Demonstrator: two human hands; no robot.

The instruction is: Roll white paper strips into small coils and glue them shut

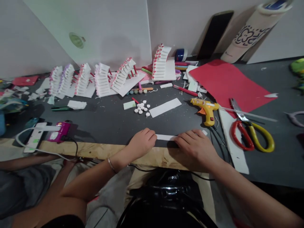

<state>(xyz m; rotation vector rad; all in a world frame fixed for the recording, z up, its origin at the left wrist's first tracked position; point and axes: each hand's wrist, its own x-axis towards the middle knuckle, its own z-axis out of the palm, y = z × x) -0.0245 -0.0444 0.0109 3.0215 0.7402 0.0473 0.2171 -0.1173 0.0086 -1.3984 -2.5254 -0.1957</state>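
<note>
A narrow white strip lies at the near edge of the dark grey work surface. My left hand is curled with its fingers pinching the strip's left end. My right hand rests knuckles-up over the strip's right end, fingers bent down onto it. Both wrists lie on the bare wooden edge of the surface.
A yellow glue gun, red-and-yellow scissors, a red sheet and a long white strip sit to the right. A white rectangle and small white discs lie ahead. Several white stair models line the back. A pink device is at left.
</note>
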